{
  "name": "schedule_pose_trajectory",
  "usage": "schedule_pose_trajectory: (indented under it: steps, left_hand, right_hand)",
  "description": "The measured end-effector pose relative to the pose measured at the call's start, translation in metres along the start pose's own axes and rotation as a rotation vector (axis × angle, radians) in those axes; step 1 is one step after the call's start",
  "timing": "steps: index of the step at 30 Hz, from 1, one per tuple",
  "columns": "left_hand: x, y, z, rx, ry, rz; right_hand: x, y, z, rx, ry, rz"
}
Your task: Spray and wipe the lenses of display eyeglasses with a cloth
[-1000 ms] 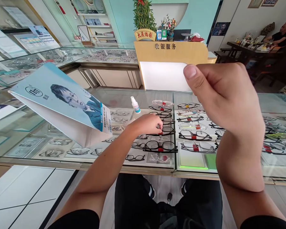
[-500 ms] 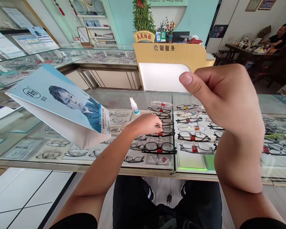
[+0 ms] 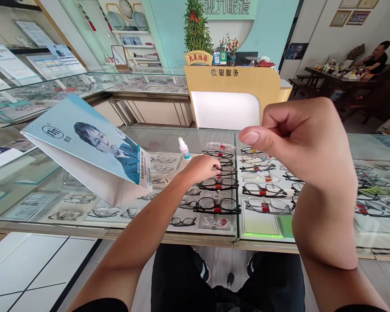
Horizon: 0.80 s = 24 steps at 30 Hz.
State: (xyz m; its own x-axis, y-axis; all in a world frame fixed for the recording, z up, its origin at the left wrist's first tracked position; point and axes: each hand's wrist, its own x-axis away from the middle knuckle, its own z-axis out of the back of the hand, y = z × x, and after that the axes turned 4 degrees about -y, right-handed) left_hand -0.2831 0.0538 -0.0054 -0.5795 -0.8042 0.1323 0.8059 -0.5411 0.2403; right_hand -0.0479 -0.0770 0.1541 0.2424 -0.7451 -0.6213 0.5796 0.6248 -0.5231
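My left hand (image 3: 203, 168) reaches over the glass counter, fingers bent and closed on a pair of dark-framed eyeglasses (image 3: 229, 170) in the left column. The fingertips are at its bridge and partly hide it. Nearer to me in that column lie black eyeglasses (image 3: 217, 203) with a red tag on the bridge. My right hand (image 3: 307, 138) is raised close to the camera, its fingers curled in and the thumb pointing left. Nothing shows in it. Beneath it, a second column holds clear eyeglasses (image 3: 268, 206) and black eyeglasses (image 3: 264, 189).
A white spray bottle (image 3: 184, 149) stands beyond my left hand. At left, a folded display card (image 3: 97, 147) stands on the glass counter (image 3: 162, 135). Several more frames lie under the glass. Farther back are a wooden cashier desk (image 3: 230, 78) and a person (image 3: 375, 58) seated at a table.
My left hand has shifted slightly away from me along the column, from one pair to a farther one. My right hand has drifted a little left. The view has tilted up slightly.
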Motion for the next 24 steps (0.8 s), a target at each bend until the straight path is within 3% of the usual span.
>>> schedule_pose_trajectory:
  steps: [5,8,16,21,24]
  left_hand:
    - [-0.003,-0.005,-0.004,0.064,0.016,-0.042]
    - [-0.003,-0.009,-0.006,0.152,0.098,-0.062]
    - [-0.012,-0.009,-0.005,0.768,0.652,-0.195]
    - [-0.017,-0.008,-0.004,1.222,0.667,-0.241]
    - [-0.017,-0.003,-0.002,1.358,0.637,-0.251]
  right_hand:
    - [0.004,-0.001,0.0,-0.008,0.021,0.023]
    - [0.006,-0.003,0.002,-0.001,0.028,0.035]
    - [0.001,0.003,-0.002,0.033,0.043,0.125]
    - [-0.006,0.019,-0.026,-0.062,0.187,0.1]
    - [-0.007,0.039,-0.05,-0.154,0.121,-0.01]
